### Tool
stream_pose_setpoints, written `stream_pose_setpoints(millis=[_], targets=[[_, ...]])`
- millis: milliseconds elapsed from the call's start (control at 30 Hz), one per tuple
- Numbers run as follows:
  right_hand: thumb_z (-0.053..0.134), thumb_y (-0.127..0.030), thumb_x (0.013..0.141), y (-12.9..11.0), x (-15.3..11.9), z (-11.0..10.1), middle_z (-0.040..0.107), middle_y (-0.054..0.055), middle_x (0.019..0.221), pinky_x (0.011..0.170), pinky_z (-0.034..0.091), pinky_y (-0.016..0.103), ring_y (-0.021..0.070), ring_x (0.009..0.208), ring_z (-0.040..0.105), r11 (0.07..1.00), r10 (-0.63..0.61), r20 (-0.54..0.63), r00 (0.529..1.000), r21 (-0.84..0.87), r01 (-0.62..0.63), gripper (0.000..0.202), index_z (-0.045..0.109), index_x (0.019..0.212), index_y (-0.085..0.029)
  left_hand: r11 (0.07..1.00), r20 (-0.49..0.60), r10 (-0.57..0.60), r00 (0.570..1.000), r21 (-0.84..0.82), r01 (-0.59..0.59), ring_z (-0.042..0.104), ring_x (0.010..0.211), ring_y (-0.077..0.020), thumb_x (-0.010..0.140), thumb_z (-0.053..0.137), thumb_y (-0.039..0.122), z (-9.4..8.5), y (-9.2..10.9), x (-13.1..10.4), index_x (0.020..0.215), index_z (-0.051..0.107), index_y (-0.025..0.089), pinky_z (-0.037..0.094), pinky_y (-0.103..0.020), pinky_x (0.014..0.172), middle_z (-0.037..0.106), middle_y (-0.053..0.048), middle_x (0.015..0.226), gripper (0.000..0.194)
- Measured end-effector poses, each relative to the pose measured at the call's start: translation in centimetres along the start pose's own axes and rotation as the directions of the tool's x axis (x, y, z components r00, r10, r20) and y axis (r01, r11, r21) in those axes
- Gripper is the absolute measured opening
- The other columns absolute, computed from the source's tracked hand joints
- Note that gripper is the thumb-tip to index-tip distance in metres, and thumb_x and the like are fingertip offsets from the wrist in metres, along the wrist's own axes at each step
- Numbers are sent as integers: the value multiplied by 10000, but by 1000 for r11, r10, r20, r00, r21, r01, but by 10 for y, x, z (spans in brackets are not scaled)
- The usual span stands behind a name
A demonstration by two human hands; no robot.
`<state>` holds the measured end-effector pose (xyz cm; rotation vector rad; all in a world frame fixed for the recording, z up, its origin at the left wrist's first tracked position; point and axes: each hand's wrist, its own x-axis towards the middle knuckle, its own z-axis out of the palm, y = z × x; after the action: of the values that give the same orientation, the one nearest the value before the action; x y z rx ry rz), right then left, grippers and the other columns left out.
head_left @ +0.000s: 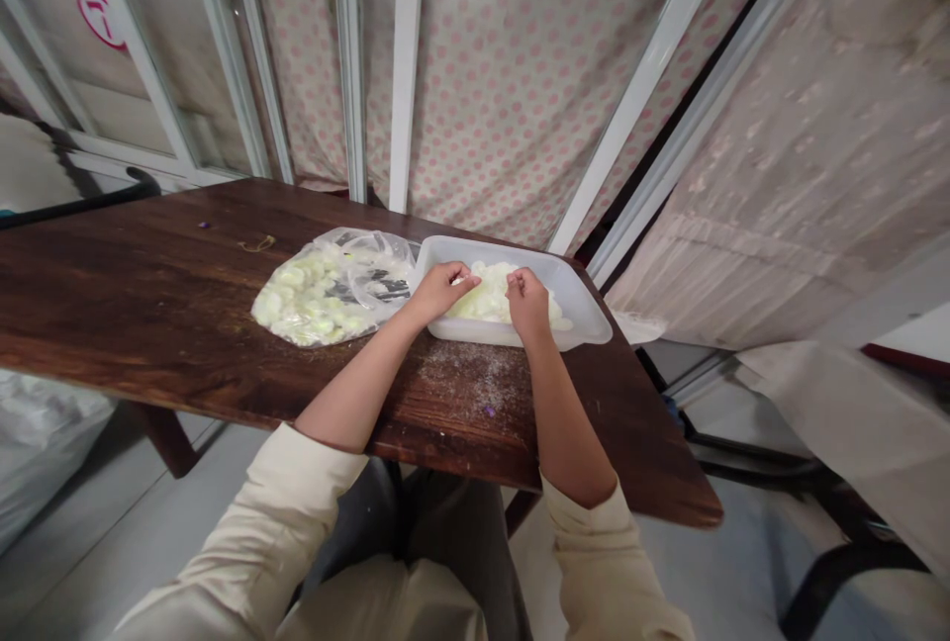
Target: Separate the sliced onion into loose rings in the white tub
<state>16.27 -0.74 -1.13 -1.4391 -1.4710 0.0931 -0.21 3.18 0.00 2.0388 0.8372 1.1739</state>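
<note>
Filling the middle of a whitish plastic tray [583,297], a heap of pale, yellowish-white pieces [488,297] lies between the person's two hands. The tray stands on the right half of the dark wooden worktop [148,275], towards its far edge.

The left hand [443,289] is over the tray's left part, its fingers curled and its thumb stretched out towards the heap. The right hand [528,300] is at the heap's right part, fingers bent inward as if in a pinch. Both are partly closed – whether either has hold of a piece, I cannot tell.

Just left of the tray lies a clear plastic bag [312,293], its right end reaching the tray's left end. More pale pieces show through the film, mostly towards its left and near sides. On the near side of the tray, fine white specks [467,374] are scattered over the wood, with a small purple bit [488,411] among them. Farther left, beyond the bag, lie a thin yellowish loop [257,243] and another purple scrap [204,225].

Past the far edge hangs a pink-dotted curtain [534,77] behind white frame bars [407,67]; at the far right is a paler drape [794,176]. A whitish sack [45,443] sits at the near left, below the worktop.
</note>
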Motion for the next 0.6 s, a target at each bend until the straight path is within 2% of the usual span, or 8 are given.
stream_pose_setpoints(millis=[67, 133, 200, 300, 367, 467, 600], targets=[[415, -290, 800, 2, 1, 2, 517, -7, 656, 629, 371, 280, 152, 618, 485, 1000, -11, 13, 1000, 16, 11, 163, 500, 910, -206, 1000, 34, 26, 999, -14, -26, 454, 641, -102, 758, 508, 416, 0, 0, 0, 701, 551, 131, 364, -227, 644, 541, 7, 672, 295], [433, -269, 789, 3, 2, 4, 556, 22, 770, 705, 393, 305, 171, 739, 516, 994, -101, 58, 993, 40, 98, 230, 491, 1004, -208, 998, 74, 59, 996, -32, -57, 458, 655, -104, 772, 492, 414, 0, -1, 0, 720, 562, 130, 363, -226, 654, 548, 7, 685, 297], [439, -277, 799, 2, 3, 5, 575, 45, 874, 796, 386, 334, 183, 847, 511, 976, -214, 111, 970, 58, 209, 206, 523, 976, -213, 995, 107, 90, 990, -48, -85, 463, 669, -106, 784, 478, 414, 1, -1, 0, 734, 568, 128, 362, -225, 661, 551, 5, 692, 304], [460, -311, 804, -1, 3, 3, 571, 38, 837, 825, 381, 339, 179, 847, 504, 957, -289, 160, 944, 85, 279, 139, 551, 797, -206, 993, 137, 111, 984, -57, -104, 470, 686, -111, 797, 459, 417, 1, 0, 0, 742, 570, 127, 361, -228, 669, 554, -1, 703, 315], [465, -320, 799, -3, 4, 1, 550, 22, 775, 767, 399, 310, 163, 791, 506, 962, -259, 154, 954, 129, 240, 154, 520, 723, -198, 995, 133, 99, 986, -46, -94, 469, 687, -114, 801, 456, 415, 1, 1, 0, 739, 565, 127, 360, -231, 670, 551, -3, 703, 314], [439, -324, 806, -4, 3, 0, 524, 3, 732, 689, 392, 271, 138, 716, 494, 974, -171, 117, 978, 169, 149, 166, 480, 711, -194, 996, 115, 86, 990, -23, -84, 468, 698, -117, 805, 459, 404, 1, 2, -1, 763, 565, 130, 361, -237, 675, 554, -8, 727, 297], [401, -320, 818, -1, 2, 1, 493, -15, 667, 631, 358, 262, 128, 629, 453, 994, -69, 3, 998, 88, 68, 158, 448, 724, -202, 998, 55, 55, 997, -4, -55, 461, 706, -114, 807, 476, 379, 1, 3, -3, 951, 556, 138, 365, -240, 682, 547, -16, 796, 292]])
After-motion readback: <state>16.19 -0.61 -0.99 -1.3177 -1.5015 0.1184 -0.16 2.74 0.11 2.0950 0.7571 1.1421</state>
